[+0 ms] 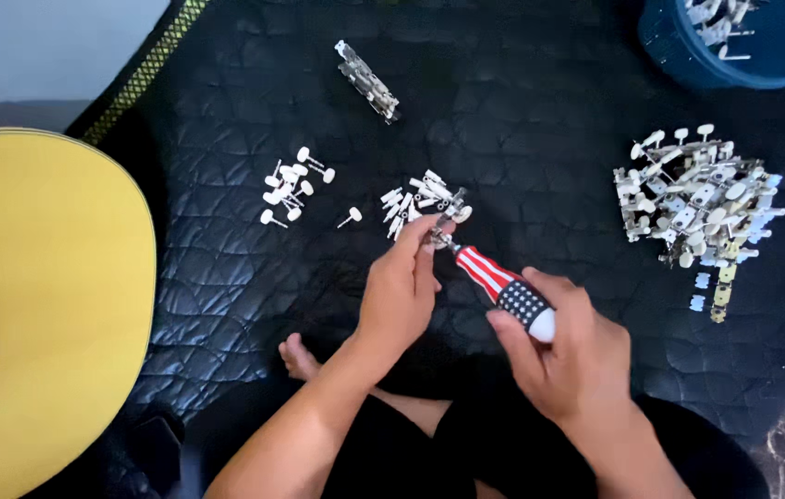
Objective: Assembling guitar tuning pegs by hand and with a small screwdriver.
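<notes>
Black quilted mat [522, 120] underfoot; left hand [401, 291] pinches small metal tuner part [438, 236]; right hand [563, 346] grips striped screwdriver [503, 286], tip at part; yellow guitar [41, 305] beside.

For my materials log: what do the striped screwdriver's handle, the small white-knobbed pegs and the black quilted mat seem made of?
Red-and-white striped screwdriver handle: likely glossy plastic, smooth sheen. White-knobbed pegs: probably plastic knobs on thin metal shafts, matte white against silvery. Black quilted mat: looks like faux leather, shiny and creased.
</notes>
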